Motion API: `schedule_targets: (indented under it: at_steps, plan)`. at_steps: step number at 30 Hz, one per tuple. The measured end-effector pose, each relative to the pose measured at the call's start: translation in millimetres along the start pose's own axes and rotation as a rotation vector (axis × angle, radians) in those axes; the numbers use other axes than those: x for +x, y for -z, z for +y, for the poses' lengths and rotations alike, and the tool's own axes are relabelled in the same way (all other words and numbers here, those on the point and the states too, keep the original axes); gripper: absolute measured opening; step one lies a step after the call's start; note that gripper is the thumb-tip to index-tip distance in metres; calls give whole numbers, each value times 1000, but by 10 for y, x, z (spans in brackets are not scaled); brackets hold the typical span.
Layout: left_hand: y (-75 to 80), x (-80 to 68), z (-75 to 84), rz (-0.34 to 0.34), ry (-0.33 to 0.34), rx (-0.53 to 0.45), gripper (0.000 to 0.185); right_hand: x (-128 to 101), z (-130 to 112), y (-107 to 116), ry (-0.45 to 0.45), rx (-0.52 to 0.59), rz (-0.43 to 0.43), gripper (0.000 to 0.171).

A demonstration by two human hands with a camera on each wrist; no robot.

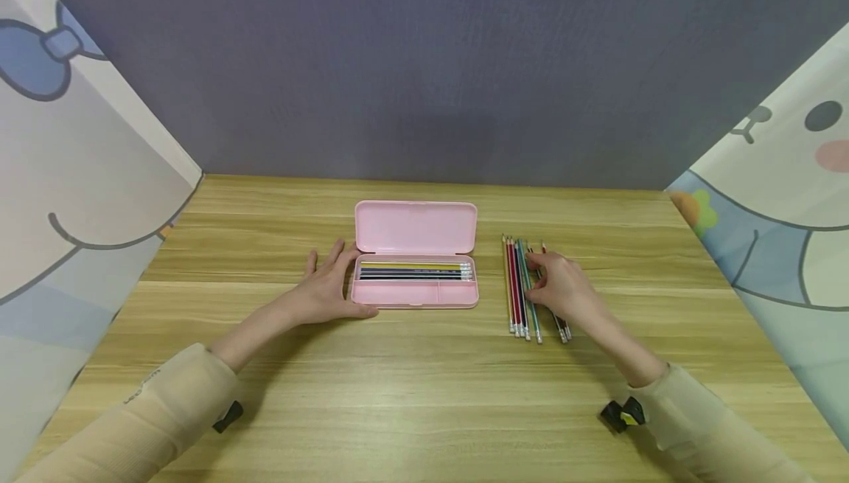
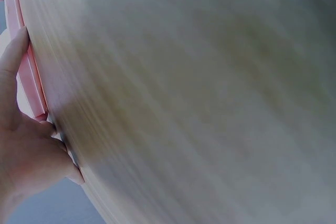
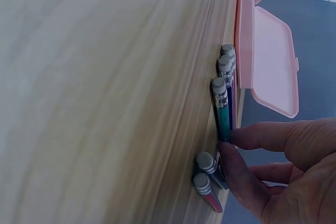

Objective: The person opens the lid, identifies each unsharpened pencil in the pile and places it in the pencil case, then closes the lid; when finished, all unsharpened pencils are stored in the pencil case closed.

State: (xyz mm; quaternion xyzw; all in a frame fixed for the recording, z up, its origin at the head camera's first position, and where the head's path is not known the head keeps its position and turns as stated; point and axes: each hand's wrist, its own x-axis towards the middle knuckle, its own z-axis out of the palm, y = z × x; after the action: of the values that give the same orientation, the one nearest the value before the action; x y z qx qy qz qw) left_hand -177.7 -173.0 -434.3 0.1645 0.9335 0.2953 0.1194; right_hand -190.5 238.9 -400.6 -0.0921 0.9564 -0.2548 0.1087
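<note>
An open pink pencil case [image 1: 395, 293] lies with its lid [image 1: 416, 227] tipped back. Several pencils [image 1: 411, 271], yellow, grey and dark, fill its rear compartment. My left hand [image 1: 326, 293] holds the case's left end, thumb [image 2: 16, 51] along the front side and index finger by the back corner. To the right of the case, my right hand [image 1: 567, 293] pinches a teal pencil [image 3: 224, 116] between thumb and index finger. Just left of it lie several pencils [image 1: 514, 284] side by side, red, dark and wood-toned. A dark pencil and a red pencil [image 3: 211, 198] lie beneath that hand.
The wooden tabletop [image 1: 411, 387] stretches in front of the case. A grey-blue panel [image 1: 424, 70] rises behind the table, and cartoon-printed sheets [image 1: 783, 247] flank both sides. Small front compartments of the case show bare pink bottoms.
</note>
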Motion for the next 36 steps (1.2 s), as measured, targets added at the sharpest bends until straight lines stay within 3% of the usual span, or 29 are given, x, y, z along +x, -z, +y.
schedule_targets:
  at_steps: [5,16,22,25,36]
  plan:
    - [0,-3,3,-5,6,2,98,15,-11,2,-24,15,-11,73]
    - [1,7,4,-2,6,1,99,23,39,49,-86,192,-80,76]
    - [4,2,5,-2,6,5,98,39,25,37,-84,100,-62,76]
    - [6,0,6,-5,4,-1,97,48,15,37,-89,109,-59,77]
    - [12,-2,10,-10,12,5,98,52,76,102,-143,443,-146,83]
